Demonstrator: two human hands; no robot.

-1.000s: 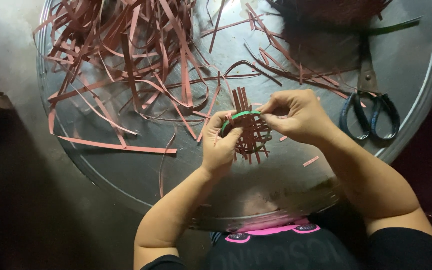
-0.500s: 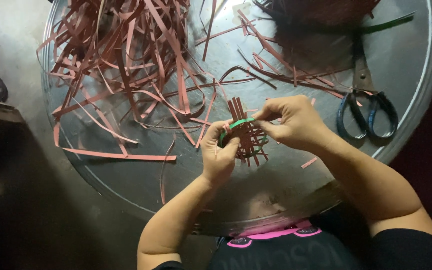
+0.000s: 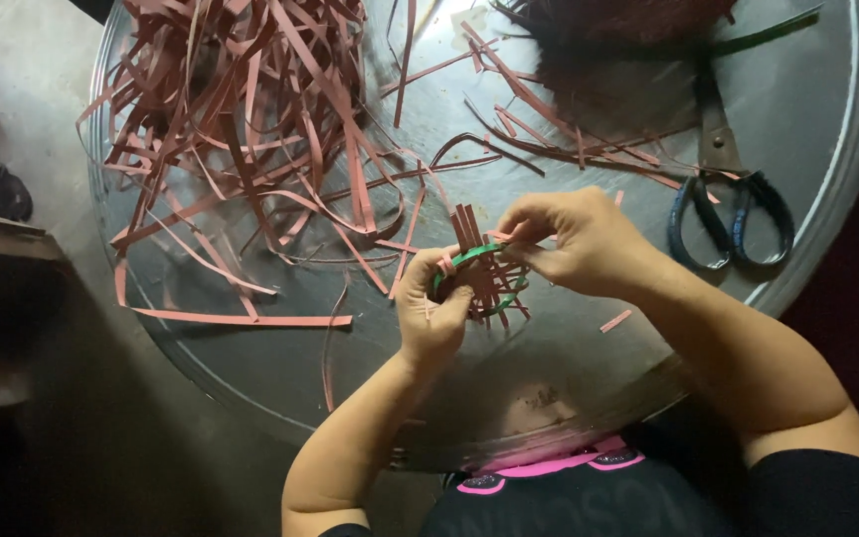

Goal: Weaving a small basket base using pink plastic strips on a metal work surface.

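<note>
- A small woven piece (image 3: 484, 273) of reddish-brown strips sits between the two hands, held just above the round metal tray (image 3: 827, 199), near its front edge.
- The left hand (image 3: 432, 308) is curled around the piece's left side, its thumb and fingers closed on the strips and on a green strip (image 3: 474, 256) that arcs across the top.
- The right hand (image 3: 574, 242) comes in from the right, its fingertips pinched on the upper right corner of the weave, where the green strip ends; the palm faces down.
- Several strip ends (image 3: 464, 221) stick up out of the weave between the two thumbs.
- A loose heap of reddish strips (image 3: 241, 129) lies well to the left and behind the hands, spread over the far half of the tray.
- A pair of blue-handled scissors (image 3: 728, 204) lies on the tray just to the right of the right hand, not touching it.
- One short strip offcut (image 3: 615, 320) lies on the tray beneath the right wrist.
</note>
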